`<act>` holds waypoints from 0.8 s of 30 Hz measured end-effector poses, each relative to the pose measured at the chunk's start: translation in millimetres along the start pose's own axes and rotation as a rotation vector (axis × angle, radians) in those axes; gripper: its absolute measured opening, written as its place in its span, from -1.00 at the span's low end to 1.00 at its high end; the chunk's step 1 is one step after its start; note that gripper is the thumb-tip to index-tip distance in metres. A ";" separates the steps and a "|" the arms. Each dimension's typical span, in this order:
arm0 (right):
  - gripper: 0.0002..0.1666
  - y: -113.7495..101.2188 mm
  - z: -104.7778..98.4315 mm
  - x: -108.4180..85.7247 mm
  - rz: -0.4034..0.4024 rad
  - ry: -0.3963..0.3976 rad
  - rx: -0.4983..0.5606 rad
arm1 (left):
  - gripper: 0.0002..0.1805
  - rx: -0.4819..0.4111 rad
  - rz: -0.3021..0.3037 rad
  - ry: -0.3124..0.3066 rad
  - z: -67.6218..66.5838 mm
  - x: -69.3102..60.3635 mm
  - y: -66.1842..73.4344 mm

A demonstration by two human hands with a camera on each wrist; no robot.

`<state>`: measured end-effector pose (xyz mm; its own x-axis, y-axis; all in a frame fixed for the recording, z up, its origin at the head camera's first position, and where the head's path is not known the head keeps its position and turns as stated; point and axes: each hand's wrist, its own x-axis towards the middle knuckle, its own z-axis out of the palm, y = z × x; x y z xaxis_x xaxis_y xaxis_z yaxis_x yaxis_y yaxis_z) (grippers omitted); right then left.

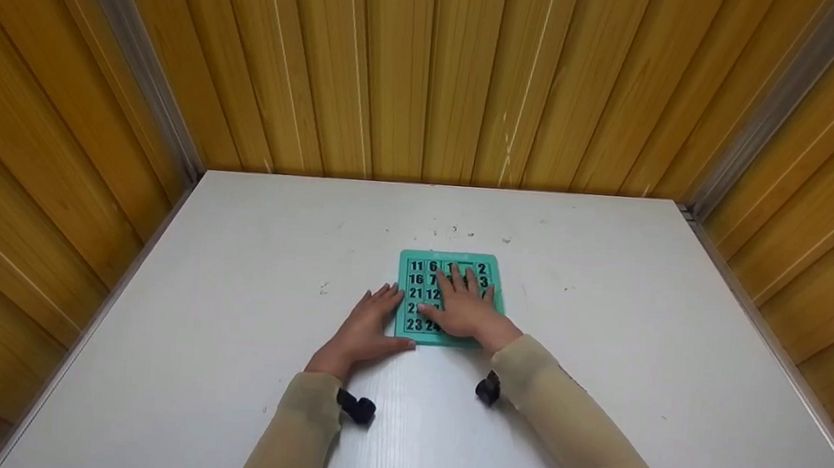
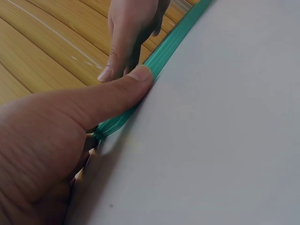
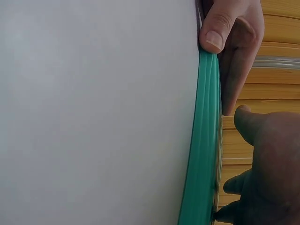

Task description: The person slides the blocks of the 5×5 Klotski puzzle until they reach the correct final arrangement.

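Observation:
A green sliding number puzzle point(image 1: 415, 258) with black numerals on its tiles lies flat on the white table. My left hand point(image 1: 363, 332) holds its near left corner, with the thumb along the near edge and the fingers by the left side; the left wrist view shows that thumb point(image 2: 119, 91) against the green rim. Over the tiles, my right hand point(image 1: 466, 312) is spread with its fingers extended, hiding many numbers in the middle and right. In the right wrist view, the right hand point(image 3: 276, 159) is just above the frame's edge.
The white table point(image 1: 236, 264) has small dark marks beyond the puzzle. Yellow wood-look panels point(image 1: 429, 79) stand at the back and both sides, with grey metal posts point(image 1: 145, 49) at the corners. Each wrist carries a small black camera point(image 1: 362, 410).

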<state>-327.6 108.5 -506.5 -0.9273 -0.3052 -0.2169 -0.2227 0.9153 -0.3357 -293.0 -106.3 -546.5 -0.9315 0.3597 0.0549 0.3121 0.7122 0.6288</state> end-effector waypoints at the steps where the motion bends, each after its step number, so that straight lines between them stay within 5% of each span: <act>1: 0.06 -0.7 -0.1 0.0 -0.003 0.002 0.000 | 0.06 0.000 0.000 -0.001 -0.3 -0.1 0.4; 11: 0.07 10.5 -3.7 -4.3 -0.017 0.021 0.029 | 0.06 0.000 0.010 0.001 0.1 0.4 -0.7; 24: 0.07 38.9 -14.5 -18.1 0.065 0.009 0.057 | 0.08 -0.031 -0.008 0.002 0.0 -0.7 0.1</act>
<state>-323.9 153.4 -502.3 -0.9420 -0.2434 -0.2312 -0.1452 0.9164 -0.3730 -292.3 -106.4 -546.5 -0.9344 0.3525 0.0510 0.2982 0.6961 0.6531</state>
